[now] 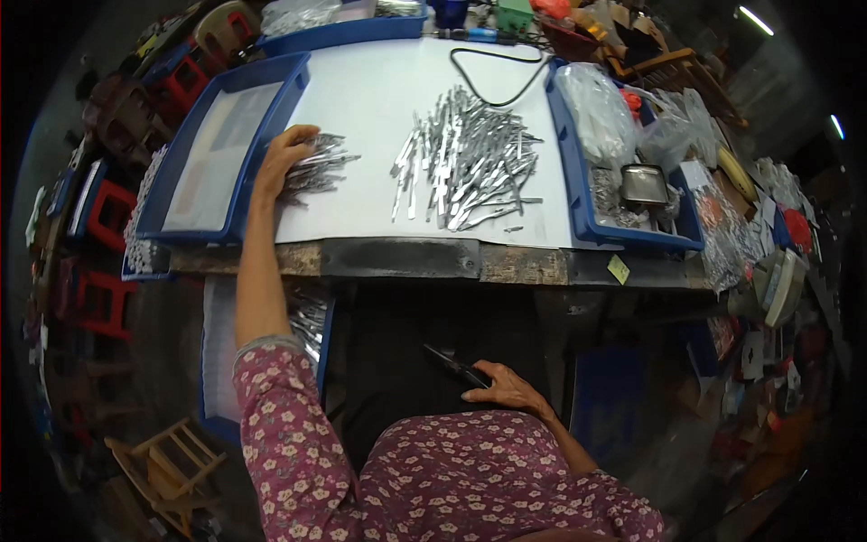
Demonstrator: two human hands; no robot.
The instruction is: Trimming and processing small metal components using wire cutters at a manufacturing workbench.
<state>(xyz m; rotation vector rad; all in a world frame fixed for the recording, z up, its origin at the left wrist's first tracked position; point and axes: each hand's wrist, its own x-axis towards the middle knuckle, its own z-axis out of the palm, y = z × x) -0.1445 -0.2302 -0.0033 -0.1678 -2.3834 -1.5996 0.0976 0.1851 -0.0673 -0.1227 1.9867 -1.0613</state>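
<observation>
My left hand (pixel 284 156) reaches out over the white work surface (pixel 361 99) and closes on a small bunch of shiny metal pieces (pixel 321 167) next to the blue tray (pixel 226 144) on the left. A larger heap of the same metal pieces (pixel 465 158) lies in the middle of the surface. My right hand (pixel 506 388) rests low on my lap, below the table edge, and holds a dark slim tool (pixel 456 366) that sticks out to the left.
A blue tray (pixel 582 194) on the right holds plastic bags and a small metal tin (pixel 643 183). A black cable (pixel 492 77) loops at the back. Another blue tray with metal pieces (pixel 307 321) sits under the table's left side. Red stools stand far left.
</observation>
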